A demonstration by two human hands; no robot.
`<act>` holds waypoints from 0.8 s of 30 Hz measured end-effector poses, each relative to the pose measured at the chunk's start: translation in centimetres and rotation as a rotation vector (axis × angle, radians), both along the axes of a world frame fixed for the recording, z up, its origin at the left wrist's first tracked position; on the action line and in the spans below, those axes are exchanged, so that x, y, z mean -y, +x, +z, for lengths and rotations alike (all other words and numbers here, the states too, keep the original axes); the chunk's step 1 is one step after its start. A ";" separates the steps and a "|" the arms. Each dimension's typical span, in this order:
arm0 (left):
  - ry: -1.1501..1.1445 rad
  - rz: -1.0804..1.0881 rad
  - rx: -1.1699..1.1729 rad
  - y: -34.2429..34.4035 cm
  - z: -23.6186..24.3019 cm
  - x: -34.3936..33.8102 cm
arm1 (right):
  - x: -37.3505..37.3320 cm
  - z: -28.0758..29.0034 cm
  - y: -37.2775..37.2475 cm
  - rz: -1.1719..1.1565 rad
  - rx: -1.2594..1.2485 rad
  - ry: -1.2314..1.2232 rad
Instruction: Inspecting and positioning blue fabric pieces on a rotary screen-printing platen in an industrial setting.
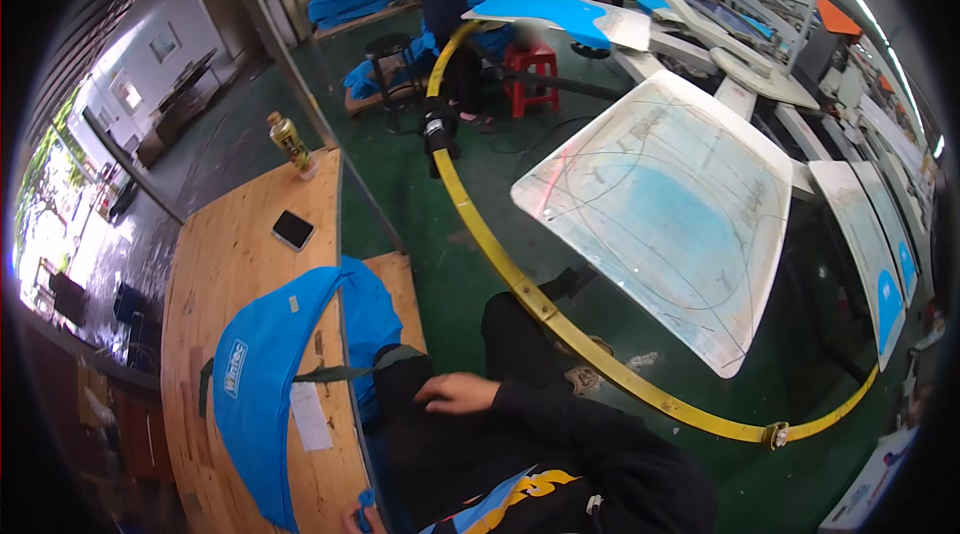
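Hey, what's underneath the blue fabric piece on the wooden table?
The wooden table lies under the blue piece; a dark strap shows at both edges, apparently passing below. Anything else beneath is covered.

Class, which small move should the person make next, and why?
Probably lift the right hand from the lap to the dark strap: that hand looks free and lies close by, the strap trails from the blue cover across the table's edge, and the left hand seems to pinch blue cloth.

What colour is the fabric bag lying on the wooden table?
The fabric bag is bright blue, best seen in the head view.
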State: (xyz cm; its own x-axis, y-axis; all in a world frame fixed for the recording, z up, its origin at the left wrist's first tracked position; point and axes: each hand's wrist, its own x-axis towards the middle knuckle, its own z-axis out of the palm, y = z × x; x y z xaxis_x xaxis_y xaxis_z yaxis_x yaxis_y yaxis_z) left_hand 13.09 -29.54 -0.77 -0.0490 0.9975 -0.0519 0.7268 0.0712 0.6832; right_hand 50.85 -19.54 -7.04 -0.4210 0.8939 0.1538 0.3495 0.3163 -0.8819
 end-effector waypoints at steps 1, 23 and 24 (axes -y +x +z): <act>-0.020 -0.053 0.136 3.5 2.0 -1.4 | 0.9 3.1 -1.4 0.080 -0.167 0.003; 0.354 -1.047 0.219 22.5 6.9 -16.5 | 6.8 10.8 0.9 -0.483 -1.231 -0.215; 0.459 -1.030 0.066 22.1 5.8 -18.2 | 6.5 10.1 1.0 -0.453 -1.366 -0.259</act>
State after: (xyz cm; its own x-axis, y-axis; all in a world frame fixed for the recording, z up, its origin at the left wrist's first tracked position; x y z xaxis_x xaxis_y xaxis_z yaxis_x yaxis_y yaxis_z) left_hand 35.22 -11.32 5.03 0.7967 0.4867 0.3582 0.2558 -0.8087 0.5297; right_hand 51.82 -26.02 3.01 0.2364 0.9716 0.0116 -0.7638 0.1932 -0.6159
